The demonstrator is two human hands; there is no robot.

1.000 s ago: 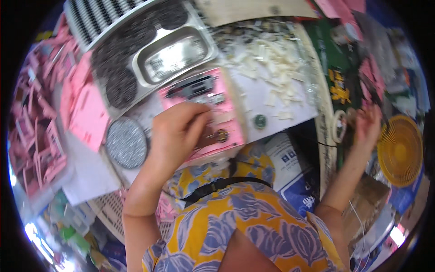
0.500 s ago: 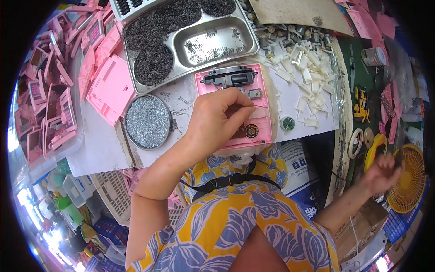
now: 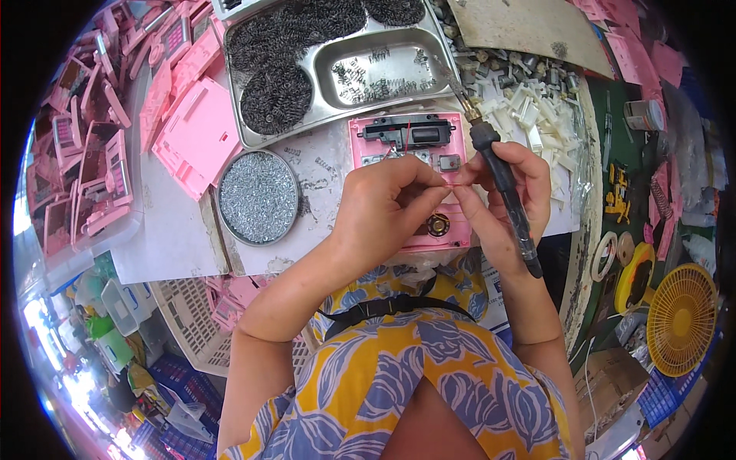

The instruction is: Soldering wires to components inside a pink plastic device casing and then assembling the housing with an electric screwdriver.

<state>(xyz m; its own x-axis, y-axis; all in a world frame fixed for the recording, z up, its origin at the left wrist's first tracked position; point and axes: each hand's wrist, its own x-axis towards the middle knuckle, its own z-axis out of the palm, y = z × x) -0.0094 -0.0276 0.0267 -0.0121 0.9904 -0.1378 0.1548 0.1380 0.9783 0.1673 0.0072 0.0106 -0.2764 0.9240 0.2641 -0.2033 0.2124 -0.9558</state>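
A pink device shell [image 3: 406, 180] is laid open, inner side up, on the white sheet [image 3: 165, 245] at the middle of the bench, just in front of the person's patterned shirt. A black part [image 3: 406, 132] is seated along its far edge, and a small round speaker [image 3: 438, 225] is seen near its close edge, between the two hands.

The left hand [image 3: 379, 211] is held over the middle of the shell, its fingertips [image 3: 429, 184] pinched together on a thin red wire [image 3: 447, 185]. The wire is stretched across to the right hand's fingertips, so the two hands meet just above the shell's right half.

A soldering iron [image 3: 502, 180] with a black handle is gripped in the right hand [image 3: 506, 199], fingers wrapped round the shaft. Its metal tip [image 3: 458, 92] is pointed away from the person, past the shell's far right corner, and its tail sticks out below the palm.

A round tin of small screws [image 3: 258, 197] is set just left of the shell. A steel tray [image 3: 337, 65] with coiled springs is placed beyond it. White plastic pieces [image 3: 537, 115] are scattered to the right, and more pink shells [image 3: 100, 146] are heaped at the left
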